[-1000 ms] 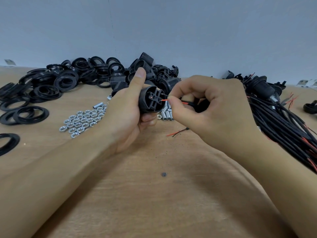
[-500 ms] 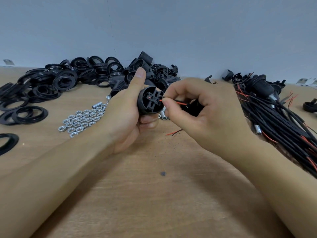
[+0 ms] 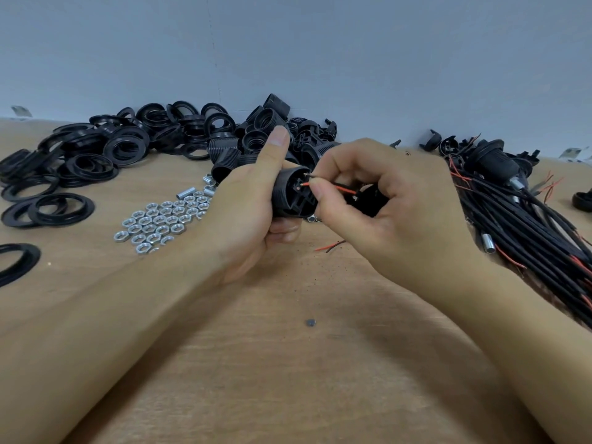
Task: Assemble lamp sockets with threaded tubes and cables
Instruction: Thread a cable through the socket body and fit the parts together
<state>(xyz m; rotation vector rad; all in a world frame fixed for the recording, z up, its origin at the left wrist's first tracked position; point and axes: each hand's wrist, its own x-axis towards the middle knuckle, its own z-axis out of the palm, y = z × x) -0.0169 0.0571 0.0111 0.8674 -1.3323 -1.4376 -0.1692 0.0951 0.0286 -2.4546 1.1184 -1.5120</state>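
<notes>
My left hand (image 3: 253, 200) wraps round one black lamp socket (image 3: 293, 195), thumb laid along its top and fingers curled beneath, so that its terminal face turns toward my right hand and stays steady while I wire it. My right hand (image 3: 378, 200) pinches the red wire (image 3: 333, 187) between thumb and forefinger just short of its bared tip, close enough to steer it; the tip sits at a terminal slot in the socket face, and I judge it is going in, though I cannot tell how deep. A second, dark lead (image 3: 310, 176) runs just above it toward the same face. Something black sits curled in my right palm behind the pinch, probably the cable's own fitting, but it is too hidden to name. Beyond my left hand lies a heap of threaded socket bodies (image 3: 256, 136), too tangled to count, and farther out on that side a spread of black rings (image 3: 96, 155), well over a dozen. Just outside my left wrist lies a patch of steel hex nuts (image 3: 157, 222), roughly thirty, with a few short threaded tubes (image 3: 186, 193) at its far edge, kept within easy reach. Outside my right wrist lies one thick bundle of black cables (image 3: 525, 225), past counting, and under my hands one loose red-and-black wire offcut (image 3: 330, 246) on the wooden table (image 3: 288, 363)
</notes>
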